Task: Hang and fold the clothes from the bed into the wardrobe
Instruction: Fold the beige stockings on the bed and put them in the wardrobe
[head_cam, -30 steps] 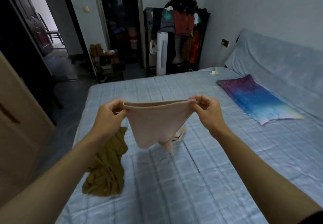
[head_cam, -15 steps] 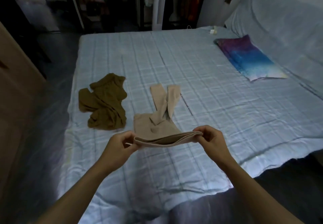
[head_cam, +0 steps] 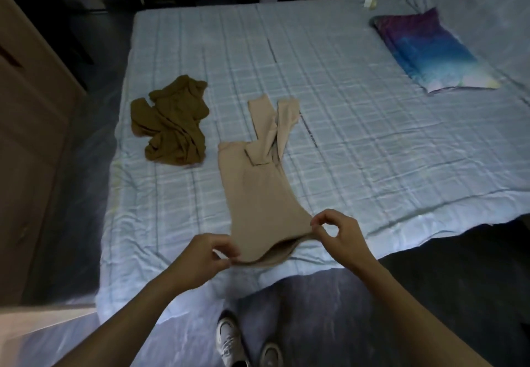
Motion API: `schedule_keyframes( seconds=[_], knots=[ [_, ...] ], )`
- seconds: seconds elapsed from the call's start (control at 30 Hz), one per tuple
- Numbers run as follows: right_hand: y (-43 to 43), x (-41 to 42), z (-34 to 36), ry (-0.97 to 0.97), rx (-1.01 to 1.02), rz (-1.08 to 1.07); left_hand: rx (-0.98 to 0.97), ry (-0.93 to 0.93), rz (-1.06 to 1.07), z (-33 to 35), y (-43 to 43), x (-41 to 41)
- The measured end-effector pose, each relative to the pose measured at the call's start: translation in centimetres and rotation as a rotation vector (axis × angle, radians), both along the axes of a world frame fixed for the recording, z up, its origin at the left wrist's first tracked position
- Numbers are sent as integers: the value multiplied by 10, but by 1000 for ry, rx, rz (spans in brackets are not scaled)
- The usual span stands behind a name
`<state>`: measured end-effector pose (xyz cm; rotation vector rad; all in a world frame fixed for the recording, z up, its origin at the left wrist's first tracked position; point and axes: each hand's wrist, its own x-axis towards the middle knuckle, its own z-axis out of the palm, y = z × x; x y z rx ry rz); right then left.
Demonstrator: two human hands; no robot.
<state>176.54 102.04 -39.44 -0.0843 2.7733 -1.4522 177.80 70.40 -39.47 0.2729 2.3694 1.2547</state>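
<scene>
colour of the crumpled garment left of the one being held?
The crumpled garment is plain olive brown; head view.

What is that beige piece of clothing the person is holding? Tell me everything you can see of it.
The beige garment looks like tights or leggings in thin, stretchy, plain fabric. It lies lengthwise on the bed, mostly flat, with two narrow legs at the far end, creased and partly crossed. The wide waist end points toward the person, slightly lifted so its opening gapes. The left hand and right hand pinch its two near corners.
</scene>
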Motion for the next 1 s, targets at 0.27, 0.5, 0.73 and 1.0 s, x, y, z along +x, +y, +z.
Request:
schedule_keyframes(
  seconds=[0.27,0.5,0.73,1.0],
  knots=[
    [7,-16,22,11,-26,-61,-59,149,14,31,28,-22],
    [-1,-76,21,33,12,-33,-71,174,82,27,31,-79],
    [-23,-181,-1,-9,56,-34,-68,170,155,-7,15,-189],
    [-40,-269,-44,-120,76,-78,-102,101,144,-59,8,-280]
  ],
)
